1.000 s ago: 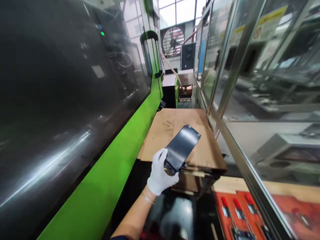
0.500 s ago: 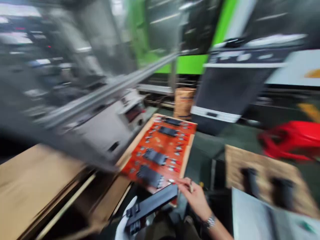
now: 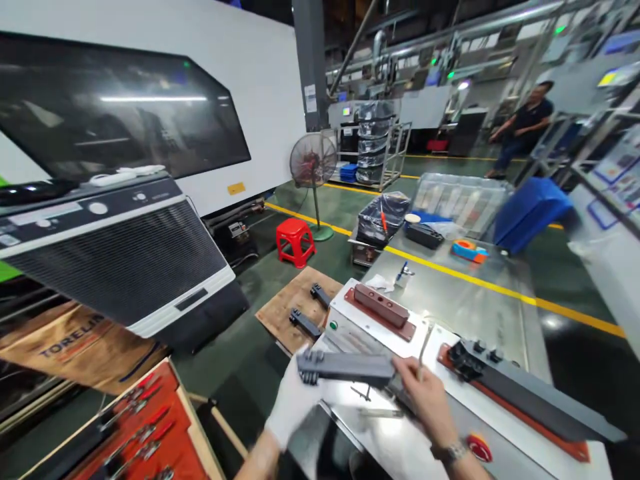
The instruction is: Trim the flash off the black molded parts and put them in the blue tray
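A long dark grey plastic part [image 3: 345,366] lies flat between my two hands, low in the middle of the view. My left hand [image 3: 293,403], in a white glove, grips its left end. My bare right hand [image 3: 425,400], with a watch at the wrist, closes on its right end and has a thin metal tool [image 3: 423,348] sticking up from its fingers. Both hands hover over the near edge of a steel workbench [image 3: 480,307]. On the bench lie a reddish-brown block fixture [image 3: 383,307] and another long dark part [image 3: 530,393] on a red base.
An orange-red tool board with clamps [image 3: 135,433] sits at lower left. A large machine with a dark grille [image 3: 115,260] stands on the left. A wooden board with two black parts [image 3: 300,307] lies on the floor. A red stool [image 3: 296,240], a fan [image 3: 314,163] and a person [image 3: 525,127] stand farther back.
My head has swung round from the green machine to the steel workbench. The dark part, held at first by my left hand alone, is now held at both ends.
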Demonstrator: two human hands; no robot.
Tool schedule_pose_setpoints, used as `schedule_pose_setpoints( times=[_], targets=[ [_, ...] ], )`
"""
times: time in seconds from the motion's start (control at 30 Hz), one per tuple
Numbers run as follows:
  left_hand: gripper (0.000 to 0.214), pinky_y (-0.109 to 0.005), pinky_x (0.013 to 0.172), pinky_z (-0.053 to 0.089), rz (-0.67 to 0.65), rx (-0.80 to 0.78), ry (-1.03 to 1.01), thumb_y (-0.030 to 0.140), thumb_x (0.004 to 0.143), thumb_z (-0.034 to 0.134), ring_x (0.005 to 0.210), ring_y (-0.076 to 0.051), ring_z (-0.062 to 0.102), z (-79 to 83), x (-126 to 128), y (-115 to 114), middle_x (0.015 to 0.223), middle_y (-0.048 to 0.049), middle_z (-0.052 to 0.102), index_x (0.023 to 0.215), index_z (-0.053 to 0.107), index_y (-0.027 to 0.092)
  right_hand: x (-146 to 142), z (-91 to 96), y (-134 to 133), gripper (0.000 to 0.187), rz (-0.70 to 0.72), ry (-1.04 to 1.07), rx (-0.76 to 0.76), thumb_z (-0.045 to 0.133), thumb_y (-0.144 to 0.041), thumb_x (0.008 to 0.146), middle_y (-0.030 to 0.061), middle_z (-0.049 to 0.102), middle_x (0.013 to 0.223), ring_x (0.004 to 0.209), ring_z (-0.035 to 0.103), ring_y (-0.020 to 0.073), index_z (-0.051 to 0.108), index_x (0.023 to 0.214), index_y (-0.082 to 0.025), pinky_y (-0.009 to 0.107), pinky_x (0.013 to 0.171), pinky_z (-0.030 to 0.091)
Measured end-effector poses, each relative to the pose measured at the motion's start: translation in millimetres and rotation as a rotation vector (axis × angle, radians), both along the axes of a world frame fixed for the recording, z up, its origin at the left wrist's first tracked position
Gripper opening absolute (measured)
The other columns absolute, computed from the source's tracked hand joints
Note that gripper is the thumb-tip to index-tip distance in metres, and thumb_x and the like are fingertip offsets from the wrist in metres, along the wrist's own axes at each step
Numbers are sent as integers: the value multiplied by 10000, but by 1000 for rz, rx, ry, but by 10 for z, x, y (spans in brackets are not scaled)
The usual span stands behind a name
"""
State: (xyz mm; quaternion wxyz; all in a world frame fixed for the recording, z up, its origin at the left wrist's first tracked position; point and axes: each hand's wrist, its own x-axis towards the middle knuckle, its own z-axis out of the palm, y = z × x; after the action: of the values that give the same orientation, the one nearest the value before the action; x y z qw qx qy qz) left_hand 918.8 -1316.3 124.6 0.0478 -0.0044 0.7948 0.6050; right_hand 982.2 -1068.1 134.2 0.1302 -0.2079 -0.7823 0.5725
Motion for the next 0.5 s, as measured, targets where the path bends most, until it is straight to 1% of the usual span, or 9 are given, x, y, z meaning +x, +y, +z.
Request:
schedule_pose_setpoints(
  times=[0.03, 0.07, 0.17, 0.23, 0.27, 0.33, 0.43, 0.47, 0.5],
  targets=[
    [680, -448, 1147, 423, -145, 43, 61, 118, 631, 713, 1239, -265, 613, 99, -311, 206, 1278, -127, 668, 1271, 488, 159, -75, 86, 159, 581, -76, 21, 15, 596, -767, 789, 5, 671, 761, 789, 647, 188, 649, 784, -188, 402, 828, 521],
    [726, -442, 1165, 401, -213, 55, 98, 124, 625, 717, 1259, -257, 598, 209, -610, 416, 1314, -138, 646, 1302, 456, 146, -170, 169, 301, 558, -148, 39, 29, 606, -741, 801, 11, 680, 797, 819, 649, 194, 655, 812, -186, 410, 849, 515],
    [806, -401, 1170, 388, -345, 24, 140, 63, 574, 731, 1271, -238, 580, 500, -1351, 988, 1349, -139, 616, 1325, 446, 130, -506, 348, 623, 422, -310, 71, 53, 634, -594, 871, 28, 703, 914, 942, 652, 212, 669, 892, -174, 436, 929, 493],
    [818, -385, 1180, 367, -416, -19, 146, 37, 553, 743, 1274, -233, 570, 581, -1674, 1251, 1352, -155, 607, 1317, 457, 103, -687, 383, 754, 311, -368, 63, 58, 647, -481, 903, 30, 709, 951, 999, 650, 209, 669, 885, -172, 445, 975, 478],
    [819, -390, 1174, 373, -449, -43, 140, 32, 542, 751, 1257, -237, 579, 580, -1785, 1335, 1338, -160, 615, 1308, 468, 94, -745, 374, 797, 269, -383, 46, 58, 656, -437, 908, 26, 710, 941, 994, 653, 204, 667, 871, -170, 442, 976, 480],
    [810, -426, 1135, 417, -509, -93, 112, 26, 513, 769, 1188, -254, 617, 513, -1928, 1414, 1273, -159, 655, 1277, 505, 85, -791, 311, 844, 227, -394, -6, 58, 674, -380, 905, 10, 705, 881, 918, 663, 189, 661, 830, -167, 423, 934, 500],
    [796, -476, 1077, 469, -573, -148, 67, 38, 463, 821, 1110, -292, 658, 346, -2022, 1394, 1173, -153, 710, 1219, 575, 82, -738, 144, 848, 241, -376, -94, 55, 684, -380, 897, -20, 675, 755, 752, 650, 160, 652, 785, -169, 365, 811, 526],
    [751, -473, 1068, 479, -589, -153, 59, 74, 499, 831, 1113, -295, 662, 297, -2038, 1380, 1172, -159, 715, 1211, 593, 80, -713, 83, 840, 255, -368, -118, 55, 676, -396, 900, -29, 659, 716, 692, 633, 149, 648, 783, -171, 343, 759, 526],
    [662, -459, 1069, 483, -597, -150, 59, 133, 591, 815, 1136, -287, 659, 257, -2050, 1374, 1199, -163, 711, 1217, 606, 84, -694, 26, 831, 280, -362, -141, 57, 659, -415, 910, -40, 637, 673, 637, 612, 138, 638, 769, -174, 323, 709, 521]
  ],
)
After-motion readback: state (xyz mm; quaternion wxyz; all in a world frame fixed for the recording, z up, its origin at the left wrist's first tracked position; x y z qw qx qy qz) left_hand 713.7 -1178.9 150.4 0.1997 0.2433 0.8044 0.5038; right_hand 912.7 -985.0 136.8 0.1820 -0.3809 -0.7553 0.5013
